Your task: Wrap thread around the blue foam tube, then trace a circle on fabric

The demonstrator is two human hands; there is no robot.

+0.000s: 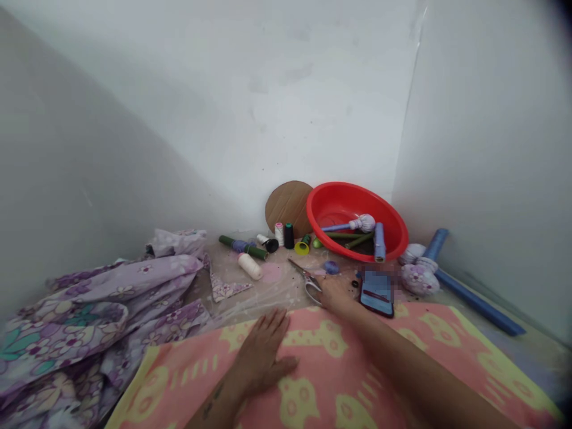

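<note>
My left hand (263, 348) lies flat on a pink and yellow patterned cloth (402, 351), fingers stretched out, holding nothing. My right hand (336, 293) reaches forward past the cloth's far edge and closes round the handles of a pair of scissors (306, 277) lying on clear plastic sheeting. A dark phone (376, 293) lies just right of that hand. A small purple ball (331, 267) sits beyond the scissors.
A red basin (393, 223) with sticks and wrapped rolls stands in the corner, a round wooden board (288, 205) behind it. Thread spools (284, 234), a cream spool (249, 266) and a green stick (243, 246) lie near. Purple floral fabric (102, 316) is heaped left. Blue rolls (473, 298) lie right.
</note>
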